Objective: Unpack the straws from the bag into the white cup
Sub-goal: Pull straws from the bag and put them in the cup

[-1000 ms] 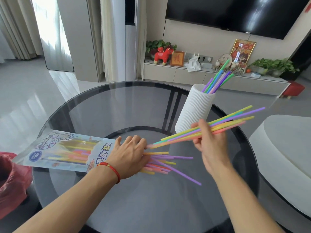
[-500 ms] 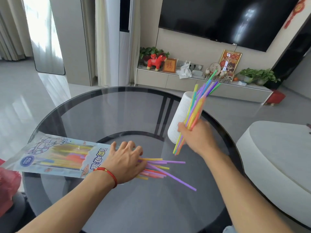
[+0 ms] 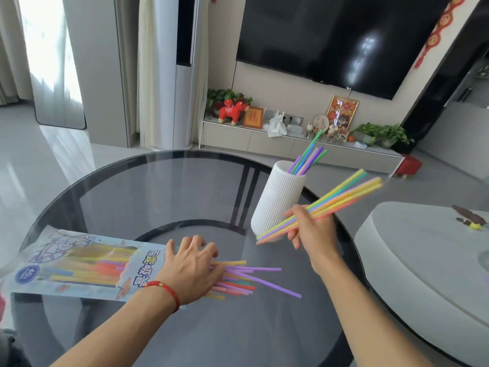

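Half a second back the right hand (image 3: 309, 229) held its bundle of straws (image 3: 325, 205) nearly upright against the white cup (image 3: 275, 200); the bundle has since swung down to a low slant, its far ends fanning up and to the right, past the cup and beyond the bench's rim, its near ends pointing down-left in front of the cup's base. The fingers are curled around the bundle near its lower third, clamped on it, and the hand sits just to the right of the cup, near it — whether it touches the cup I cannot tell.

The cup stands upright on the bench (image 3: 158, 197), ribbed and white, with a few straws in the cup (image 3: 308, 157) leaning out of its mouth toward the right.

The left hand (image 3: 191, 266) lies palm down with fingers spread and bent, pressing on the open end of the bag (image 3: 76, 263) and on the loose straws (image 3: 246, 276) that spill out from under it to the right. The bag lies flat along the bench's left side, more straws showing through its clear front. A red cord (image 3: 165, 290) circles the left wrist.

Beyond the bench — a dark screen (image 3: 330, 35) on the wall above a low cabinet (image 3: 264, 141), and a pale round seat (image 3: 423, 260) to the right.
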Action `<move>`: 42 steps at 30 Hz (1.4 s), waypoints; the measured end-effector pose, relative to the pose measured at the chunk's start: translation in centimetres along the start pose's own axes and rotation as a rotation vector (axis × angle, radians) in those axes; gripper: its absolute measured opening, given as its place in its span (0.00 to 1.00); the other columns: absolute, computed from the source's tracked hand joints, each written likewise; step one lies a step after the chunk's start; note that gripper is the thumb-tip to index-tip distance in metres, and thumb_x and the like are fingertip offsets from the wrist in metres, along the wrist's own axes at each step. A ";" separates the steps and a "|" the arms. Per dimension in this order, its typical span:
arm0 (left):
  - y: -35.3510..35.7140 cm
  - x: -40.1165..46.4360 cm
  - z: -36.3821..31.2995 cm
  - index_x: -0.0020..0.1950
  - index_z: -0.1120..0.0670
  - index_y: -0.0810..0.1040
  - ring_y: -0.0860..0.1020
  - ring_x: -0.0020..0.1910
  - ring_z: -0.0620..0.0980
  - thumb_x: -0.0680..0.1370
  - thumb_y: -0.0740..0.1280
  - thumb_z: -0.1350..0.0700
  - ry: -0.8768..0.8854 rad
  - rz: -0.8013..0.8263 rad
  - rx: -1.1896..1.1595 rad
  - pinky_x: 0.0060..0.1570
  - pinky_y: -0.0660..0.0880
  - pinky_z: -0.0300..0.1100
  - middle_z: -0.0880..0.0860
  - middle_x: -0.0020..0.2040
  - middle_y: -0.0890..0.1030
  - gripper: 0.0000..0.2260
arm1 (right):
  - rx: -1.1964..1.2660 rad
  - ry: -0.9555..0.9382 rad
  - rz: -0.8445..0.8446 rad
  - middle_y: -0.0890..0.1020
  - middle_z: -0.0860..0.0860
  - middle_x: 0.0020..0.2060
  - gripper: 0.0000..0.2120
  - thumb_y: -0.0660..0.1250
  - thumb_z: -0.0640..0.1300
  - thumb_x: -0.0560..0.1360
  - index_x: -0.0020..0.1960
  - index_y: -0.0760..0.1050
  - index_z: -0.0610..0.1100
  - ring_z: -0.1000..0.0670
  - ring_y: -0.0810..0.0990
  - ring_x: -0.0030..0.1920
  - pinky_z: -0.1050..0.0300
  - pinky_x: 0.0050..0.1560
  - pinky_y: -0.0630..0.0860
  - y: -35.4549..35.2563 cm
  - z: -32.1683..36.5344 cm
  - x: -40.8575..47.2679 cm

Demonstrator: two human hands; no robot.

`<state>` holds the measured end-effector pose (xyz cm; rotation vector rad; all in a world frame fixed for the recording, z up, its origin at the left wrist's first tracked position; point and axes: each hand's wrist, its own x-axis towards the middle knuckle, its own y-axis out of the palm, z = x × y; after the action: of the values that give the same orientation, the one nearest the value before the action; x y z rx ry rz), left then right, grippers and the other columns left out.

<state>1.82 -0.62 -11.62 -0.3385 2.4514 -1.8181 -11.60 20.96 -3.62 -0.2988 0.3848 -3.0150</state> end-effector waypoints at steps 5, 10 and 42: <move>-0.1 0.1 -0.3 0.61 0.43 0.73 0.68 0.65 0.51 0.79 0.56 0.36 0.040 -0.086 -0.088 0.72 0.60 0.55 0.47 0.63 0.71 0.17 | 0.421 -0.091 -0.280 0.79 0.48 0.23 0.13 0.66 0.44 0.78 0.36 0.82 0.43 0.50 0.73 0.21 0.61 0.18 0.64 -3.9 5.3 3.0; -0.2 -0.2 -0.2 0.62 0.42 0.72 0.67 0.65 0.51 0.79 0.56 0.38 0.051 -0.108 -0.051 0.71 0.60 0.48 0.46 0.63 0.71 0.16 | 0.344 -0.144 -0.477 0.79 0.52 0.20 0.11 0.64 0.44 0.77 0.37 0.80 0.43 0.51 0.72 0.18 0.60 0.18 0.66 -4.6 7.8 5.8; -0.2 0.2 -0.2 0.63 0.44 0.72 0.65 0.66 0.50 0.80 0.56 0.40 0.069 -0.130 -0.107 0.69 0.63 0.46 0.48 0.66 0.71 0.15 | -0.618 -0.546 0.007 0.74 0.47 0.77 0.22 0.59 0.43 0.85 0.79 0.70 0.45 0.45 0.70 0.77 0.55 0.71 0.65 -0.1 10.5 8.1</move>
<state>1.58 -0.53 -11.37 -0.4602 2.6382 -1.7787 -17.43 17.67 7.84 -1.1102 1.2210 -2.5606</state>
